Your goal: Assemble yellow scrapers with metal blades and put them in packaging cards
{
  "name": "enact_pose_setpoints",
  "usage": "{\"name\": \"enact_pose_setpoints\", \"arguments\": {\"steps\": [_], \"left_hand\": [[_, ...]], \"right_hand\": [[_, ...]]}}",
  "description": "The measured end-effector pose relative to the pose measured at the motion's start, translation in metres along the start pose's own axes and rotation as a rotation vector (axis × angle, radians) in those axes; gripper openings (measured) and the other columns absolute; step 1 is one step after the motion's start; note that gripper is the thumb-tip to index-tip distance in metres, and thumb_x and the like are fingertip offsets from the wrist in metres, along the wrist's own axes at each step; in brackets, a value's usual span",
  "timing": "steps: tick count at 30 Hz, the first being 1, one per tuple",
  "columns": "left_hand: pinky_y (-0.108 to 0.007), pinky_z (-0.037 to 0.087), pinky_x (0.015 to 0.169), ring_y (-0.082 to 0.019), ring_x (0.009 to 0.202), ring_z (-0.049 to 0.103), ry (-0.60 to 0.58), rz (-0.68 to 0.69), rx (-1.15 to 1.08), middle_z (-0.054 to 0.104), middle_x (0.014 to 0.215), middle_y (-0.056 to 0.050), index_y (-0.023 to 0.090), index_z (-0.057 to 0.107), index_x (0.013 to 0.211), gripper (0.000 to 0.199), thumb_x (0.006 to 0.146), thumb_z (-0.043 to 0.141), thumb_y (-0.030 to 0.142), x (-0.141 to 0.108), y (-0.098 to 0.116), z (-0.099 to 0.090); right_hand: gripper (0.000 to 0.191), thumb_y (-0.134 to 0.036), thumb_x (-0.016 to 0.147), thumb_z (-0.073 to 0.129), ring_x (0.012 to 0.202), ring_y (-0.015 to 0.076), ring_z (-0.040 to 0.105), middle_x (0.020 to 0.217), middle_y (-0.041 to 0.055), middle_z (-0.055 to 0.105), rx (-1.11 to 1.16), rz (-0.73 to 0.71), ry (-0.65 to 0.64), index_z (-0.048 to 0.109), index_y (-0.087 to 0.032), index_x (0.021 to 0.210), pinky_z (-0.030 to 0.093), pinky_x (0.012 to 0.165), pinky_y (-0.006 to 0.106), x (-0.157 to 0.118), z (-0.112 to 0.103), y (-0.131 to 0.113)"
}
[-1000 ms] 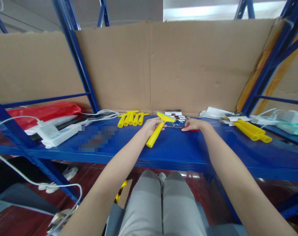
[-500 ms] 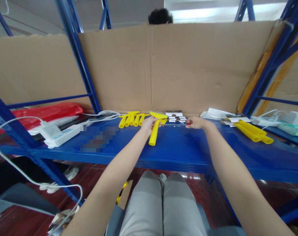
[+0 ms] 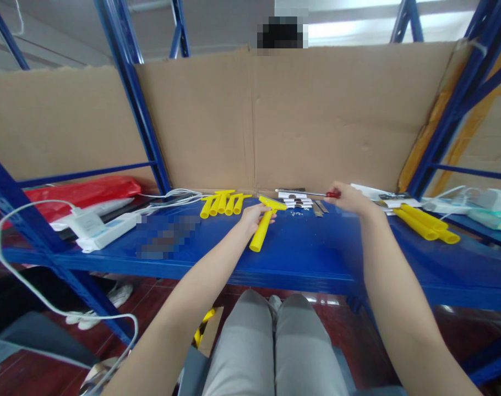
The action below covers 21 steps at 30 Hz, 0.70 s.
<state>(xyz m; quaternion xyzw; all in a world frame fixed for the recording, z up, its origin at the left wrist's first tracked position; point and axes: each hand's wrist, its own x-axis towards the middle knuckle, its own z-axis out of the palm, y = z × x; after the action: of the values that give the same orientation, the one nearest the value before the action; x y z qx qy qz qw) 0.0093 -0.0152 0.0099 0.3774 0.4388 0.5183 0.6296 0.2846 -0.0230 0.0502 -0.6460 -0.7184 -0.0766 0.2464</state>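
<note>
My left hand (image 3: 254, 218) is wrapped round a yellow T-shaped tool (image 3: 259, 236), its round handle pointing toward me and its wide head toward the cardboard. In my right hand (image 3: 346, 197) is a screwdriver (image 3: 332, 194) with a red handle; its thin shaft points left, over a stack of black-and-white packets (image 3: 297, 202). Small screws (image 3: 297, 214) lie in front of the packets. Two flat metal strips (image 3: 317, 209) rest just right of them. Several more yellow tools (image 3: 222, 202) stand in a row left of my left hand.
Yellow tubes (image 3: 419, 221) lie at the right by more packets. A white power strip (image 3: 108, 231), cables and a red bag (image 3: 81, 192) occupy the left. Cardboard (image 3: 337, 115) walls the back between blue posts. A person's head shows above it.
My right hand has moved right and up with the screwdriver, whose shaft has swung clear of the yellow tool. The held tool has shifted slightly toward me. The metal strips now show.
</note>
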Motion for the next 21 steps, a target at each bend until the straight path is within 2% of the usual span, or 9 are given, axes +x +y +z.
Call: {"name": "enact_pose_setpoints", "arguments": {"steps": [3, 12, 21], "left_hand": [[-0.027, 0.057, 0.055, -0.016, 0.053, 0.066, -0.007, -0.022, 0.02, 0.072, 0.08, -0.009, 0.01, 0.053, 0.128, 0.05, 0.08, 0.056, -0.003, -0.004, -0.001, 0.003], [-0.027, 0.055, 0.049, -0.016, 0.05, 0.065, -0.011, -0.046, 0.056, 0.067, 0.071, -0.006, 0.007, 0.051, 0.128, 0.048, 0.081, 0.054, -0.005, -0.009, -0.002, 0.006], [-0.028, 0.056, 0.052, -0.016, 0.05, 0.065, -0.004, -0.047, 0.067, 0.071, 0.081, -0.011, 0.006, 0.052, 0.128, 0.049, 0.08, 0.055, -0.006, -0.01, -0.002, 0.008]], "right_hand": [[0.011, -0.033, 0.078, 0.06, 0.075, 0.0214, 0.064, 0.081, 0.0045, 0.071, 0.013, -0.056, -0.017, 0.06, -0.023, 0.083, 0.044, 0.067, 0.031, -0.002, -0.001, -0.004], [0.006, -0.029, 0.076, 0.06, 0.074, 0.0215, 0.063, 0.078, 0.0029, 0.07, -0.111, -0.031, -0.068, 0.058, -0.023, 0.078, 0.041, 0.068, 0.033, -0.006, -0.003, -0.012], [0.006, -0.027, 0.076, 0.061, 0.07, 0.0199, 0.062, 0.078, 0.0027, 0.07, -0.066, -0.056, -0.069, 0.057, -0.023, 0.078, 0.041, 0.07, 0.033, -0.002, 0.003, -0.013]]}}
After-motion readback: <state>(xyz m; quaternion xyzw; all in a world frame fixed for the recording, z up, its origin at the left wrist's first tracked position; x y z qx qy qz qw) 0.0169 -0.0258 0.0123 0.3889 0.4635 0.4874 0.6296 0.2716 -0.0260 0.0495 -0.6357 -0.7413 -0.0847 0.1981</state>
